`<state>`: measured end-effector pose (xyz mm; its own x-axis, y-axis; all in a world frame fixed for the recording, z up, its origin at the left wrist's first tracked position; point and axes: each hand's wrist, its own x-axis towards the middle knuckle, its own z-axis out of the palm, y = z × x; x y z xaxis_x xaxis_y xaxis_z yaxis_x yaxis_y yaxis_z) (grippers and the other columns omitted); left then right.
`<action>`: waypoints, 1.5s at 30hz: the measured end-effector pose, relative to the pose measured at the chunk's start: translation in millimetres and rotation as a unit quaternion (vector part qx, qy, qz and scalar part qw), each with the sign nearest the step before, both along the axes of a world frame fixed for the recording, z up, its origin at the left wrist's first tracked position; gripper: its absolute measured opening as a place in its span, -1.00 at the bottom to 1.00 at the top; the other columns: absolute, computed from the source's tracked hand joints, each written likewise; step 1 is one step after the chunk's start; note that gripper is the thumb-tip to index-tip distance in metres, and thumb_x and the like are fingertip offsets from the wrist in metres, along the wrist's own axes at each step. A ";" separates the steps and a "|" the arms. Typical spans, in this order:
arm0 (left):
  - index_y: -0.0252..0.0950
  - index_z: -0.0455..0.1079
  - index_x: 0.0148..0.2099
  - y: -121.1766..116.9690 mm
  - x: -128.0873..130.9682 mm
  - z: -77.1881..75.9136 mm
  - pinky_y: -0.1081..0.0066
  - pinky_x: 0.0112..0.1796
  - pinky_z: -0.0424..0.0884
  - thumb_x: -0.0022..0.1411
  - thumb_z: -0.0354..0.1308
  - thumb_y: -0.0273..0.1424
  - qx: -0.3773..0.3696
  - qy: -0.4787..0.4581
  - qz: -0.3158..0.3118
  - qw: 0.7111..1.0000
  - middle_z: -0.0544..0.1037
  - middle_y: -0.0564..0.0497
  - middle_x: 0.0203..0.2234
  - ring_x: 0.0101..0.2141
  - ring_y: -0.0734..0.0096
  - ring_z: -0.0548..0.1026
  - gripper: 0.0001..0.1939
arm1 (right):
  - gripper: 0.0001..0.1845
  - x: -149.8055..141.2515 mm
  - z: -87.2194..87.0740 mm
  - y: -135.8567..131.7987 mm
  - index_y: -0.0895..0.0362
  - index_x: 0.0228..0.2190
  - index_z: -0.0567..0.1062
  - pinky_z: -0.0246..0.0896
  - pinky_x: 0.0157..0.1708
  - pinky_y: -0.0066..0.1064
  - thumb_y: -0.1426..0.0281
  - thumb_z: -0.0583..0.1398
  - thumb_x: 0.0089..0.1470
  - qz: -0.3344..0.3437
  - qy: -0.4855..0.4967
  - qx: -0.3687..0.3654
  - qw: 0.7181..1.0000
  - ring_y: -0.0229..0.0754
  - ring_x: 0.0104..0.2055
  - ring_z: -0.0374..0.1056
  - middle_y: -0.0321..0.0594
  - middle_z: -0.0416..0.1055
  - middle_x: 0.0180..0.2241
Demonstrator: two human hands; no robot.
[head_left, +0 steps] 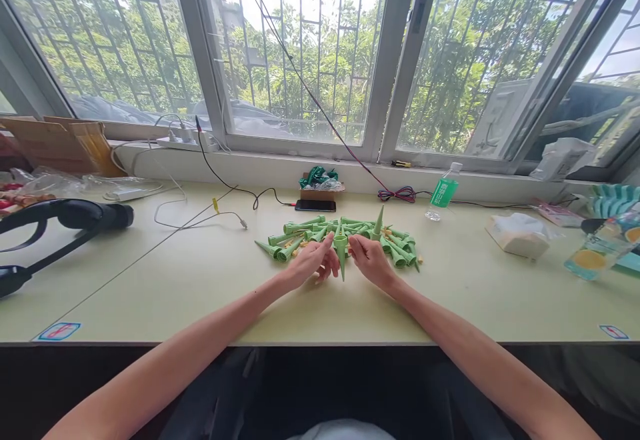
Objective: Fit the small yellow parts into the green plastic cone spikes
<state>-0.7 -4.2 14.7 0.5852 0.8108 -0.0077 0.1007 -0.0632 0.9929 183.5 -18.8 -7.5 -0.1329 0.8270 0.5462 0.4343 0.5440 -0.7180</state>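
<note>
Far left, a black headset [65,217] sits on the counter [210,293], then a loose white cable [200,223]. Here's the left hand [315,259], thumb and fingers parted, just beside a green cone [341,253] hanging point-down between the hands. The right hand [369,259] is curled at the cone's other side; can't tell whether it grips. More green cones [287,248] crowd behind both hands, with a phone [315,206] and small box [321,187] beyond. Further right: bottle [443,192], then tissue pack [519,235].
</note>
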 end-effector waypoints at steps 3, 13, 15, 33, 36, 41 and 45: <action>-0.40 0.43 -0.52 0.8 -1.5 -0.6 0.54 -0.71 0.16 0.20 -0.16 0.24 -0.023 0.000 -0.009 1.000 0.55 -0.15 -0.60 -0.72 0.53 0.31 -0.20 | -0.51 -0.3 0.6 -0.8 0.08 -0.56 0.18 0.05 -0.55 -0.46 0.04 -0.06 0.29 0.007 0.005 -0.002 1.000 -0.26 -0.55 0.23 -0.30 0.24 -0.61; -0.42 0.45 -0.58 -2.5 -0.8 2.7 0.51 -0.70 0.15 0.18 -0.27 0.29 -0.122 -0.002 -0.065 0.990 0.57 -0.27 -0.55 -0.68 0.48 0.31 -0.10 | -0.52 -0.6 4.2 -4.6 0.09 -0.56 0.16 0.02 -0.53 -0.46 0.08 -0.06 0.30 0.013 -0.011 0.015 1.000 -0.30 -0.57 0.12 -0.35 0.18 -0.62; -0.44 0.48 -0.53 -1.5 -0.7 1.2 0.50 -0.68 0.18 0.17 -0.28 0.30 -0.131 0.003 -0.068 0.989 0.59 -0.29 -0.50 -0.66 0.47 0.33 -0.08 | -0.52 -0.5 4.1 -4.7 0.09 -0.56 0.18 0.03 -0.53 -0.46 0.08 -0.05 0.30 0.012 -0.012 0.016 1.000 -0.30 -0.56 0.13 -0.34 0.19 -0.62; -0.43 0.54 -0.30 0.0 -6.0 -1.8 0.50 -0.65 0.23 0.26 -0.07 0.14 -0.090 -0.031 -0.109 0.989 0.57 -0.27 -0.18 -0.61 0.56 0.35 -0.30 | -0.52 -0.4 -0.5 0.1 0.10 -0.57 0.20 0.01 -0.56 -0.48 0.07 -0.03 0.27 0.008 0.001 0.009 1.000 -0.32 -0.58 0.08 -0.33 0.21 -0.61; -0.44 0.50 -0.30 -0.6 -5.5 -0.8 0.50 -0.66 0.22 0.24 0.02 0.11 -0.065 -0.023 -0.080 0.994 0.57 -0.26 -0.21 -0.63 0.58 0.35 -0.36 | -0.51 -0.7 0.1 -0.7 0.10 -0.59 0.17 -0.01 -0.55 -0.47 0.09 -0.03 0.28 0.008 0.001 0.012 1.000 -0.33 -0.59 0.05 -0.35 0.18 -0.64; -0.39 0.39 -0.31 -0.8 -5.8 -0.1 0.53 -0.66 0.23 0.20 0.13 0.05 -0.023 -0.002 -0.064 0.998 0.52 -0.07 -0.47 -0.65 0.58 0.33 -0.48 | -0.49 -0.4 -0.4 0.1 0.11 -0.62 0.14 -0.07 -0.55 -0.45 0.11 -0.03 0.28 0.006 -0.019 0.024 1.000 -0.34 -0.60 0.00 -0.37 0.13 -0.66; -0.32 0.26 -0.39 0.1 -6.2 -1.6 0.56 -0.64 0.25 0.17 0.19 0.00 0.010 0.014 -0.048 0.999 0.32 0.13 -0.67 -0.64 0.54 0.35 -0.54 | -0.49 -0.3 -2.0 1.7 0.11 -0.63 0.13 -0.11 -0.55 -0.44 0.13 -0.02 0.29 0.003 -0.027 0.032 0.999 -0.34 -0.60 -0.03 -0.37 0.10 -0.66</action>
<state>-6.9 -4.1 13.0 0.6600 0.7512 -0.0090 0.1200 -0.0936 0.9884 183.2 -17.1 -9.5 -0.1691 0.7894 0.5901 0.4675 0.5913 -0.6571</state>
